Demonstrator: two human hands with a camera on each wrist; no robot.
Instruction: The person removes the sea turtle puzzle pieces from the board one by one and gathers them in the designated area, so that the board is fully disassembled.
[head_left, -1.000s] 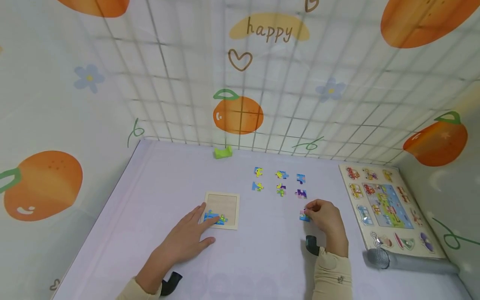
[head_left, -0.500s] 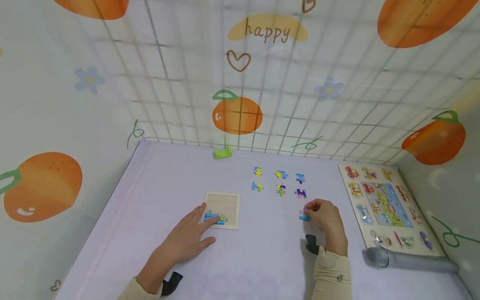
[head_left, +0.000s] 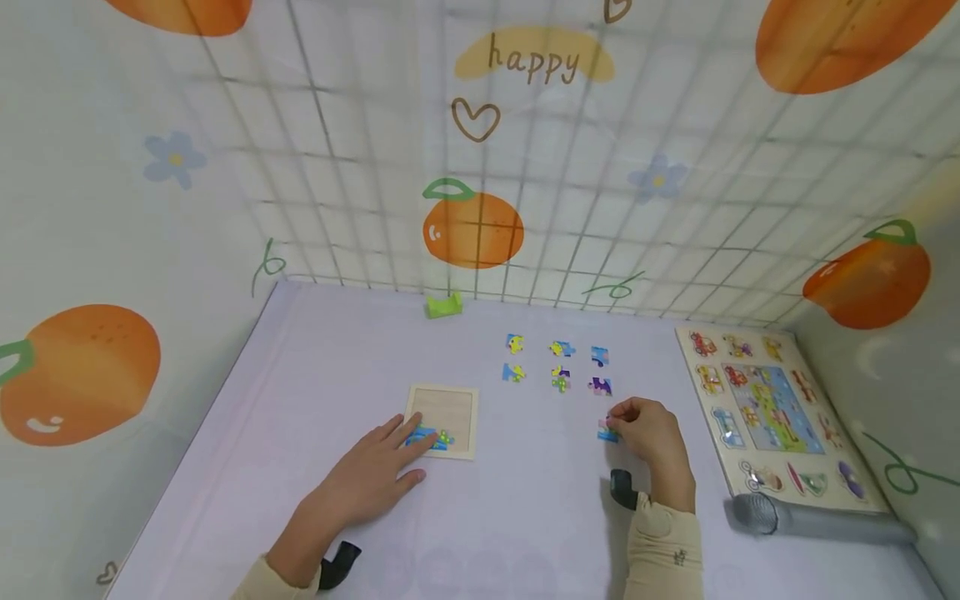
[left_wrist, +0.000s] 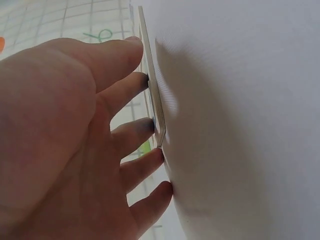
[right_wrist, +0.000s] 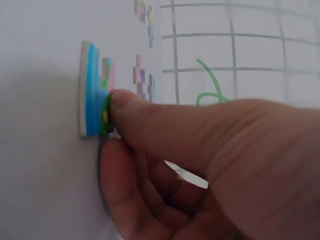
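Note:
My left hand (head_left: 371,475) lies with spread fingers over the lower left of a square wooden puzzle tray (head_left: 476,421). Joined blue and green puzzle pieces (head_left: 444,439) fill part of the tray's bottom, half hidden under those fingers. In the left wrist view, fingertips (left_wrist: 145,125) touch the tray's edge. Over to the right, my right hand (head_left: 651,437) pinches a jigsaw piece (head_left: 607,432) at its side between thumb and finger. The right wrist view shows that piece (right_wrist: 91,95) low at the table, striped blue with green and pink.
Several loose puzzle pieces (head_left: 560,379) lie in two rows beyond the right hand. A green curved block (head_left: 445,306) sits by the back wall. On the right are a wooden picture board (head_left: 712,417) and a grey microphone (head_left: 817,521).
My left hand's fingers have shifted slightly, with one fingertip now further inside the tray. The right hand stays at the same piece.

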